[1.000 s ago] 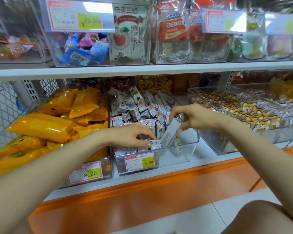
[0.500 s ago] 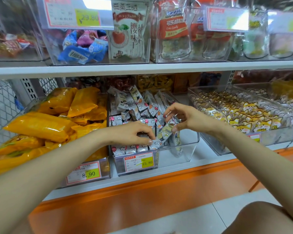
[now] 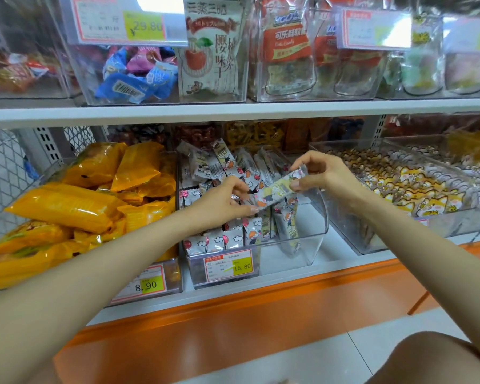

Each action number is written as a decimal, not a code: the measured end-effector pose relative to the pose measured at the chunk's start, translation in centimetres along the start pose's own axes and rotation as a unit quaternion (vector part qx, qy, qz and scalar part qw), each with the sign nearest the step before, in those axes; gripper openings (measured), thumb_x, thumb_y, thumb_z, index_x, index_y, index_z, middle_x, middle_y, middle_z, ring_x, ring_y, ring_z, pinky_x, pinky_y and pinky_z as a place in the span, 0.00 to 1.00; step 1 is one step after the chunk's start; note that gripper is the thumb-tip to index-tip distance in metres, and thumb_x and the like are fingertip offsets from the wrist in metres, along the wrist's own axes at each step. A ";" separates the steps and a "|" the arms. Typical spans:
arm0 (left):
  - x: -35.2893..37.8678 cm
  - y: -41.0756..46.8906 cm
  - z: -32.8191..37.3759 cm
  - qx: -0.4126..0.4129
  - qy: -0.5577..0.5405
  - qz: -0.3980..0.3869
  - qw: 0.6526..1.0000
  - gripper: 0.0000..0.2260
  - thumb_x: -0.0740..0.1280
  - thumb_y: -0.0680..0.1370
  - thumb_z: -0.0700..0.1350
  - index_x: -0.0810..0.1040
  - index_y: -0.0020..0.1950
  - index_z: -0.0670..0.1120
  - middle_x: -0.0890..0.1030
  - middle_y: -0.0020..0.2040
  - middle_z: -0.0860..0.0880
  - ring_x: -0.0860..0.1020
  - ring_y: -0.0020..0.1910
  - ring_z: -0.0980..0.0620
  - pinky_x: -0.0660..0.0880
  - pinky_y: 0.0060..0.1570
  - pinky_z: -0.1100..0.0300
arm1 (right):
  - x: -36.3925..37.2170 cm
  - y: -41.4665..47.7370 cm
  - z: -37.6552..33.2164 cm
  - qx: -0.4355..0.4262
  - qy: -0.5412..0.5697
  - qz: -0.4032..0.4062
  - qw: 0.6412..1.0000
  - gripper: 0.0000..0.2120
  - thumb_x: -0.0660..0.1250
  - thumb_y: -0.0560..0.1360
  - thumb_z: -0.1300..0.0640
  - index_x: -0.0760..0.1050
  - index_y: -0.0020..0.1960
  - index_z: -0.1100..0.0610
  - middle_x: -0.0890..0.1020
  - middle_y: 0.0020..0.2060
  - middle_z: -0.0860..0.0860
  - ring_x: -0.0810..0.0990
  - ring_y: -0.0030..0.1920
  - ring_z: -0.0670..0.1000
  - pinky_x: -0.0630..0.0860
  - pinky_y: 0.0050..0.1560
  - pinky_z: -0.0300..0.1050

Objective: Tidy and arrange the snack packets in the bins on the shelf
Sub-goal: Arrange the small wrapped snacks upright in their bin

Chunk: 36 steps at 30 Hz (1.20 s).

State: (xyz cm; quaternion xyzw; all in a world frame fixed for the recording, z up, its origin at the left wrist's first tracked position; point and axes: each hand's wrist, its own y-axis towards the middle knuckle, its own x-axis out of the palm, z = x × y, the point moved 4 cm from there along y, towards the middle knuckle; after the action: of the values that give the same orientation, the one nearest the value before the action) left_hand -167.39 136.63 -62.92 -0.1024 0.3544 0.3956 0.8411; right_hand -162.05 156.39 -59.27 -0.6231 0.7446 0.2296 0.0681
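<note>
A clear plastic bin (image 3: 313, 245) with a 15.80 price tag sits in the middle of the lower shelf, holding several small grey cartoon-printed snack packets (image 3: 227, 239). One long packet (image 3: 277, 189) is held lengthwise above the bin. My right hand (image 3: 319, 173) pinches its right end between thumb and fingers. My left hand (image 3: 227, 200) holds its left end, fingers curled over the row of packets below. More of these packets (image 3: 219, 164) stand at the back of the bin.
A bin of orange packets (image 3: 75, 206) stands to the left with an 8.90 tag. Clear bins of fox-printed sweets (image 3: 416, 195) stand to the right. The upper shelf (image 3: 233, 109) carries more clear bins. An orange base (image 3: 233, 320) runs below.
My right hand has lifted a packet from the bin's right side and turned it flat. My left hand has come off the row and taken the packet's left end.
</note>
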 end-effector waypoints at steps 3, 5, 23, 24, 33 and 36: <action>0.5 0.2 0.1 -0.017 -0.021 -0.021 0.999 0.19 0.69 0.74 0.49 0.70 0.62 0.47 0.75 0.54 0.51 0.76 0.48 0.54 0.71 0.42 0.66 | 0.9 0.0 0.5 0.013 0.007 -0.027 1.000 0.14 0.72 0.66 0.72 0.73 0.41 0.57 0.77 0.36 0.53 0.77 0.31 0.42 0.74 0.35 0.32; 0.5 0.3 -0.2 -0.013 0.013 -0.020 1.000 0.14 0.70 0.74 0.49 0.73 0.56 0.46 0.78 0.52 0.47 0.75 0.42 0.55 0.70 0.38 0.65 | 1.6 0.0 1.2 0.020 -0.060 -0.048 0.997 0.15 0.75 0.65 0.70 0.73 0.43 0.55 0.76 0.38 0.52 0.74 0.33 0.43 0.71 0.37 0.34; -0.4 -0.5 0.2 -0.013 0.015 -0.041 0.999 0.20 0.70 0.74 0.42 0.66 0.62 0.49 0.72 0.57 0.53 0.78 0.42 0.54 0.76 0.50 0.54 | 3.5 -0.8 0.5 -0.019 -0.275 -0.132 0.952 0.11 0.75 0.69 0.57 0.76 0.48 0.56 0.75 0.34 0.43 0.71 0.31 0.43 0.67 0.31 0.31; -0.3 -0.5 0.1 -0.015 0.007 -0.043 0.999 0.20 0.69 0.75 0.40 0.65 0.63 0.48 0.71 0.57 0.53 0.78 0.39 0.55 0.76 0.47 0.54 | 3.7 -0.9 0.8 -0.015 -0.280 -0.133 0.951 0.11 0.75 0.69 0.58 0.74 0.47 0.55 0.74 0.34 0.42 0.71 0.31 0.43 0.67 0.30 0.30; -0.6 -0.6 -0.1 0.022 0.033 -0.046 0.998 0.11 0.62 0.76 0.35 0.73 0.53 0.50 0.81 0.52 0.50 0.78 0.39 0.64 0.74 0.37 0.71 | 6.6 -1.1 4.2 0.048 -0.164 -0.153 0.973 0.10 0.71 0.70 0.70 0.71 0.46 0.65 0.81 0.38 0.56 0.80 0.32 0.42 0.77 0.37 0.34; -0.1 -0.6 -0.4 -0.014 0.073 -0.077 0.994 0.09 0.65 0.76 0.44 0.71 0.56 0.51 0.83 0.49 0.51 0.78 0.37 0.60 0.75 0.39 0.61 | 6.9 -1.1 4.7 0.060 -0.141 -0.169 0.974 0.10 0.71 0.69 0.71 0.72 0.42 0.63 0.80 0.35 0.52 0.80 0.32 0.40 0.78 0.39 0.35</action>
State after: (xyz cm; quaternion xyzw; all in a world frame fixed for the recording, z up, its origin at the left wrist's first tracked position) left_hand -167.24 135.98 -63.24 -0.1698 0.4000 0.3264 0.8394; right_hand -163.37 152.08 -66.34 -0.6965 0.6236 0.2547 0.2473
